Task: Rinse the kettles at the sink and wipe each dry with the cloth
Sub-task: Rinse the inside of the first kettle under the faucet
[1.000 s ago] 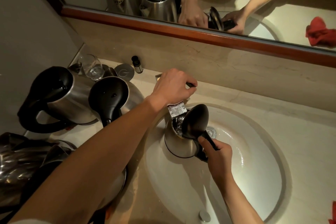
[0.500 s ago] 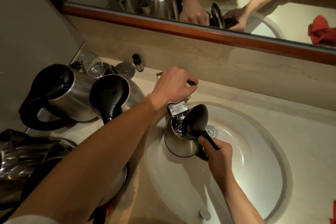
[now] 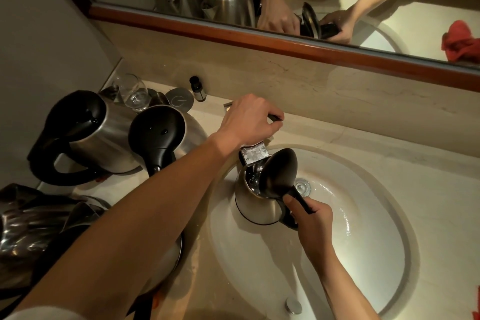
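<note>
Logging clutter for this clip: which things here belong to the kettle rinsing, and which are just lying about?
Job:
kettle under the tap, held by right hand
tap lever, under left hand
sink
two waiting kettles

Lying about:
glass
small dark bottle
round metal disc

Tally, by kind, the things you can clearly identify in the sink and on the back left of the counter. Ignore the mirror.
Kettles: 3
Glasses: 1
Bottles: 1
Discs: 1
Total: 6
The steel shapes at lower left are too hidden to count.
</note>
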Available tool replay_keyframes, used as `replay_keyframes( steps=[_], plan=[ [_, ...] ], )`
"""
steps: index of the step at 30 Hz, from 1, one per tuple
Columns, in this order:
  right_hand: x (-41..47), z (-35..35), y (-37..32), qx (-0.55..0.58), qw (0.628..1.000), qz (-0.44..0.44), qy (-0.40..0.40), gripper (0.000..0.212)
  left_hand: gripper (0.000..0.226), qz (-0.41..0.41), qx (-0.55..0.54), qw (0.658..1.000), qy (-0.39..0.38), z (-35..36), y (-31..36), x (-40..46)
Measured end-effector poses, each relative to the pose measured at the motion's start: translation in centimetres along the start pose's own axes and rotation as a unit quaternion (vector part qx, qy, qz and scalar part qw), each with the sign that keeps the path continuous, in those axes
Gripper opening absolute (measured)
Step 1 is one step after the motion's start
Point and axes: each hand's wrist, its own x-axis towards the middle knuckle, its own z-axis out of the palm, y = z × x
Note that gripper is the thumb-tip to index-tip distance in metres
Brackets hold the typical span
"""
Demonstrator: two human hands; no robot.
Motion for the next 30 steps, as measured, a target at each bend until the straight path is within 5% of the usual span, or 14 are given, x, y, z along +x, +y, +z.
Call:
replay_keyframes(
  steps=[8, 30],
  plan=[
    [0.1, -0.1, 0.4, 0.006, 1.000, -0.001, -0.006, 0.042, 0.022, -0.001, 0.005, 1.000, 0.003, 0.0, 0.0, 0.0],
    [0.4, 0.0, 1.3, -0.016, 1.000, 0.012, 0.016, 0.058, 0.022, -0.006, 0.003, 1.000, 0.008, 0.1, 0.0, -0.1]
  ],
)
